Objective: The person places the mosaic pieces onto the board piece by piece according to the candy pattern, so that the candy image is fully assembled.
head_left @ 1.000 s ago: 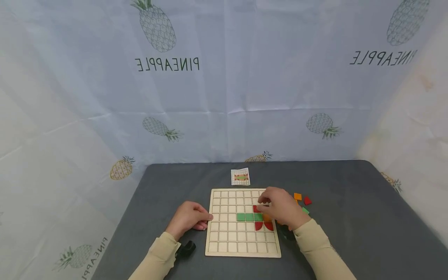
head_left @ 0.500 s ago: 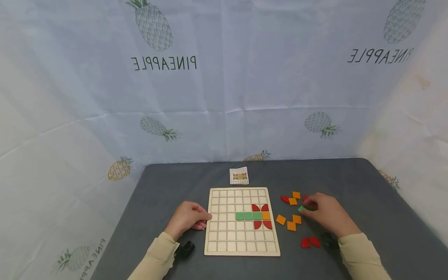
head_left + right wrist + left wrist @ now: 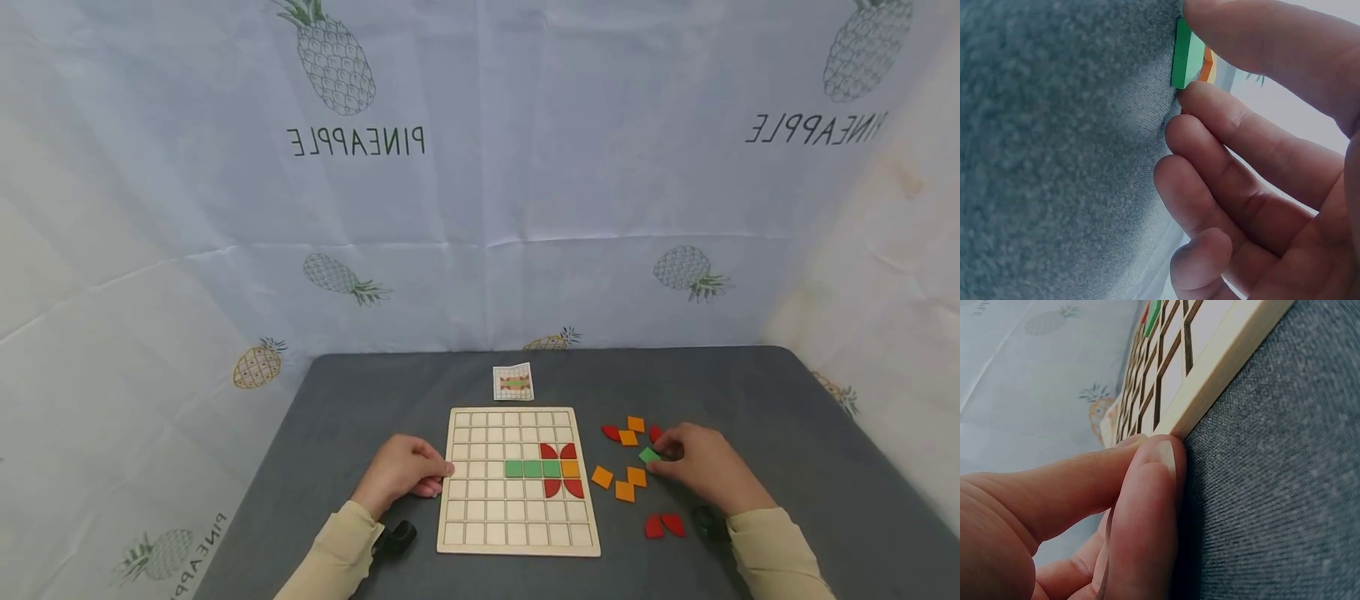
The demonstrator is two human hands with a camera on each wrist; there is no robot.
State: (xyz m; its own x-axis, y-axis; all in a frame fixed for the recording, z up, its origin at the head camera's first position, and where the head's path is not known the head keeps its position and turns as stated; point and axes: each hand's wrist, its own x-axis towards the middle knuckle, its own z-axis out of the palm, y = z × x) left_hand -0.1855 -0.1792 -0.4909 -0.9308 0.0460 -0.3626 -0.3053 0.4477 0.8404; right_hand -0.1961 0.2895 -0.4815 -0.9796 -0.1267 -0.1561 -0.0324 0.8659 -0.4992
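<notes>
A pale wooden grid board lies flat on the table. My left hand pinches its left edge; the left wrist view shows thumb and index finger together at the rim. Set in the board's right side are a row of green square tiles, an orange square tile and several red petal-shaped tiles. To the right of the board, my right hand has thumb and index finger at opposite ends of a loose green tile on the table, its other fingers curled beside it.
Loose orange tiles lie between the board and my right hand. Two red tiles are nearer me, and more red and orange tiles sit farther back. A small printed pattern card lies behind the board.
My right hand has left the board's upper right, where red tiles now show, and moved right to the loose green tile. My left hand has stayed at the board's edge.
</notes>
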